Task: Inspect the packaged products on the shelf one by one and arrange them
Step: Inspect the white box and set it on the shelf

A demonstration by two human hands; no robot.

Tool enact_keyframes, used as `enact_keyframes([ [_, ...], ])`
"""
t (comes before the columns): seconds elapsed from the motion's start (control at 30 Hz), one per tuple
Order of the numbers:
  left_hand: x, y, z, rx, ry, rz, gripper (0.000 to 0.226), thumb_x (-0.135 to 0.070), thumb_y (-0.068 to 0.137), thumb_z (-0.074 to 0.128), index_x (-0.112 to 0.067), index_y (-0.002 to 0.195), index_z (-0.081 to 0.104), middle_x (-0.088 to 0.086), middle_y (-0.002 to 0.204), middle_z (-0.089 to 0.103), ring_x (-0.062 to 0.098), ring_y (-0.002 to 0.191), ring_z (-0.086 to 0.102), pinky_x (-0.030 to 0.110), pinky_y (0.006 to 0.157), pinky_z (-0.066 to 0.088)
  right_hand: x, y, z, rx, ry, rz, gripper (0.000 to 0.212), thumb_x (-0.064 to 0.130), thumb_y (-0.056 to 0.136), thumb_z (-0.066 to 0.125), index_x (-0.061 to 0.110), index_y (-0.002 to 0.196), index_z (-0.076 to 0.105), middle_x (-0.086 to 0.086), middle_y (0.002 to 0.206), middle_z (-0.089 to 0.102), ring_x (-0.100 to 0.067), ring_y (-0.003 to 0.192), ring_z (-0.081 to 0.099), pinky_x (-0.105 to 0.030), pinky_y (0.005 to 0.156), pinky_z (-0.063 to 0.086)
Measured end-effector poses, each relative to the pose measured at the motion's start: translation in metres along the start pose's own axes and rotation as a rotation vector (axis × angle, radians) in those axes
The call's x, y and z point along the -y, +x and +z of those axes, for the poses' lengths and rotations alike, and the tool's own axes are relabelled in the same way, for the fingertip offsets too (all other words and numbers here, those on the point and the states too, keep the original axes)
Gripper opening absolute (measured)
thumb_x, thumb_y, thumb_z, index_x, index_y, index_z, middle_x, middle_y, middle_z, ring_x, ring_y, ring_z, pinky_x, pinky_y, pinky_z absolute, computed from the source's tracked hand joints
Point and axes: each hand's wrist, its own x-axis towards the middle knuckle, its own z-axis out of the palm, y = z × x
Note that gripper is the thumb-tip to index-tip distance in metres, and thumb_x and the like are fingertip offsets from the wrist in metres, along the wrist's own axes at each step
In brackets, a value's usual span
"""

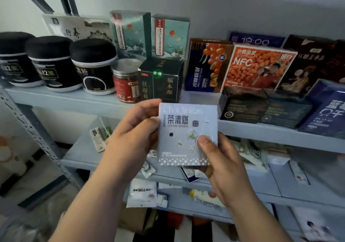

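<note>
A pale grey-blue square box printed with Chinese characters is held upright in front of the shelf, its front toward me. My left hand grips its left edge, fingers curled over the top corner. My right hand pinches its lower right corner, thumb on the front face. On the upper shelf stand three black jars, a red-labelled jar, a black box, two teal boxes and orange berry boxes.
A dark flat box and a blue box lie at the right front of the upper shelf. Loose sachets are scattered over the lower shelves. A grey metal upright runs down the left side.
</note>
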Motion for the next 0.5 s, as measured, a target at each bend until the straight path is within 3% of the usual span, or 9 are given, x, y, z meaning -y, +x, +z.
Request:
enact_keyframes([
  [0.07, 0.005, -0.006, -0.014, 0.035, -0.019, -0.035, 0.036, -0.003, 0.090, 0.054, -0.018, 0.119, 0.068, 0.010, 0.105, 0.075, 0.018, 0.076, 0.068, 0.027, 0.060, 0.052, -0.006, -0.006, 0.014, -0.057, 0.069, 0.059, 0.023, 0.039, 0.083, 0.072, 0.035, 0.105, 0.077, -0.002, 0.113, 0.077, -0.027, 0.104, 0.074, -0.050, 0.080, 0.061],
  [0.13, 0.008, -0.010, -0.029, 0.031, -0.038, -0.062, 0.037, 0.006, 0.098, 0.048, -0.018, 0.118, 0.068, 0.009, 0.103, 0.076, 0.019, 0.079, 0.071, 0.026, 0.061, 0.055, -0.010, -0.012, 0.027, -0.090, 0.096, 0.096, 0.025, 0.035, 0.086, 0.077, 0.026, 0.109, 0.074, -0.004, 0.110, 0.078, -0.028, 0.101, 0.075, -0.050, 0.076, 0.062],
  [0.2, 0.010, -0.013, -0.043, 0.035, -0.039, -0.082, 0.040, 0.008, 0.099, 0.044, -0.017, 0.119, 0.068, 0.005, 0.100, 0.076, 0.018, 0.080, 0.071, 0.025, 0.061, 0.055, -0.013, -0.017, 0.040, -0.109, 0.134, 0.110, 0.032, 0.034, 0.083, 0.071, 0.019, 0.110, 0.071, -0.005, 0.107, 0.078, -0.028, 0.097, 0.076, -0.046, 0.069, 0.063],
  [0.37, 0.011, -0.019, -0.075, 0.050, -0.094, -0.131, 0.035, 0.002, 0.101, 0.047, -0.017, 0.120, 0.069, 0.006, 0.104, 0.075, 0.017, 0.082, 0.071, 0.026, 0.062, 0.055, -0.014, -0.027, 0.070, -0.145, 0.293, 0.174, 0.045, 0.036, 0.080, 0.061, 0.007, 0.115, 0.068, -0.019, 0.109, 0.075, -0.030, 0.084, 0.075, -0.039, 0.055, 0.061],
  [0.5, 0.006, -0.025, -0.099, 0.037, -0.088, -0.163, 0.024, -0.009, 0.100, 0.053, -0.018, 0.117, 0.069, 0.008, 0.105, 0.076, 0.018, 0.083, 0.072, 0.026, 0.058, 0.055, -0.013, -0.034, 0.090, -0.114, 0.327, 0.268, 0.036, 0.032, 0.104, 0.045, 0.007, 0.121, 0.064, -0.020, 0.104, 0.077, -0.028, 0.077, 0.074, -0.036, 0.050, 0.061],
])
